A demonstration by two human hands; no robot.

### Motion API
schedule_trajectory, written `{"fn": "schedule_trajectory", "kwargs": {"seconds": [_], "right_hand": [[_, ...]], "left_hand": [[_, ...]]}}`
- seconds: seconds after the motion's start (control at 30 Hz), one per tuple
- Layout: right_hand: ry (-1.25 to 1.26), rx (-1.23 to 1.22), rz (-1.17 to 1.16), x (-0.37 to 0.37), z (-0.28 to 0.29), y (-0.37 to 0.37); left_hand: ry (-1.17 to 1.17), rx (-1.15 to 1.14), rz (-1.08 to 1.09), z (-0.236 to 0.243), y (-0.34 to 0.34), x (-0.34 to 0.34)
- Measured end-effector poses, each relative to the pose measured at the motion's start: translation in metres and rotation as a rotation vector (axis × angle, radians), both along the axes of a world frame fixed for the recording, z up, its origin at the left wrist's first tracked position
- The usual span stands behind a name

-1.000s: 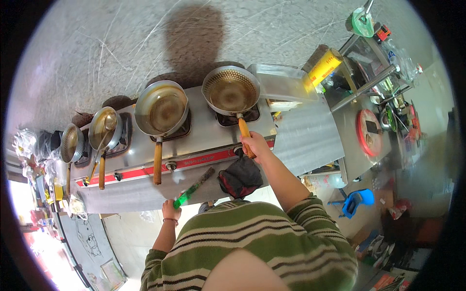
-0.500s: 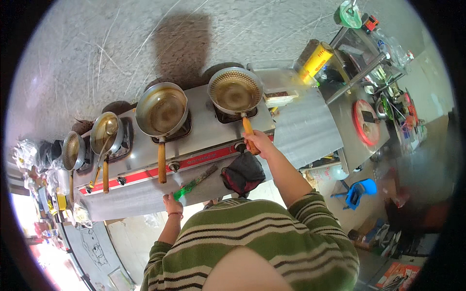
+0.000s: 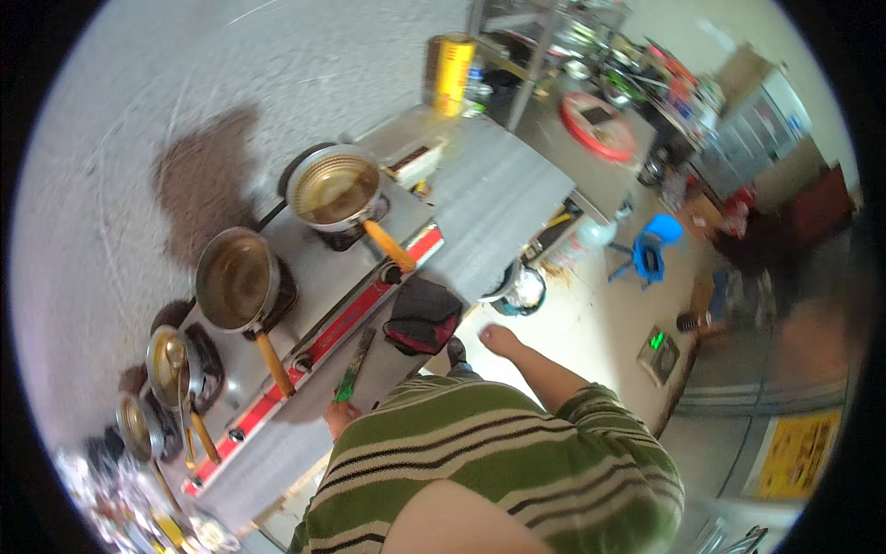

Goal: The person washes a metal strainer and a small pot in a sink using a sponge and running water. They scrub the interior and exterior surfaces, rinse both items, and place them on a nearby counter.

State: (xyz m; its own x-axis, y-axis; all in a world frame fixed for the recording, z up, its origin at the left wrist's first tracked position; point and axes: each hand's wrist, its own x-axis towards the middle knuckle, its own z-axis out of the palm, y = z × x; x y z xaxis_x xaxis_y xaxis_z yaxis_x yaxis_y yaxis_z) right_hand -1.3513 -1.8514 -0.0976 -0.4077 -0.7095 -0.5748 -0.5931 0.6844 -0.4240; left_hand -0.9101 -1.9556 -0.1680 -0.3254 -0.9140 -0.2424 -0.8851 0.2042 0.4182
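At the counter's front edge, my left hand [image 3: 340,418] is closed on the green end of a long narrow tool [image 3: 353,371]. Its dark, thin part points away from me along the steel; its exact kind is unclear. My right hand [image 3: 499,340] hangs past the counter edge above the floor, fingers curled, with nothing visible in it. A black and dark-red folded cloth [image 3: 423,317] lies between the two hands. Farther off, a pan with perforated upper sides [image 3: 333,187] rests on a burner, its wooden handle [image 3: 388,246] free. A second wooden-handled pan [image 3: 236,279] sits left of it.
Two smaller pans [image 3: 173,367] [image 3: 136,427] stand at the left, one holding a ladle [image 3: 175,351]. A red-fronted stove [image 3: 337,328] carries them all. Rightward are a yellow cylinder [image 3: 453,76], a red round tray [image 3: 598,126], a bin [image 3: 526,292] and a blue stool [image 3: 657,242].
My right hand has let go of the perforated pan's handle and moved back over the floor. The view has turned to the right. My left hand stays at the green tool.
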Motion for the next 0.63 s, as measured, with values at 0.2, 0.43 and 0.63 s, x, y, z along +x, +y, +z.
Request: {"fn": "schedule_trajectory", "kwargs": {"seconds": [0.2,0.43,0.63], "right_hand": [[0.257,0.703,-0.082,0.074,0.019,0.197],[-0.025,0.807,-0.683,0.238,-0.092,0.446],[-0.300,0.893,-0.566,0.308,-0.102,0.465]], "left_hand": [[0.301,0.086,-0.389,-0.018,-0.038,0.009],[0.135,0.338,-0.587,0.001,-0.022,-0.053],[0.240,0.079,-0.932,0.071,0.001,-0.110]]}}
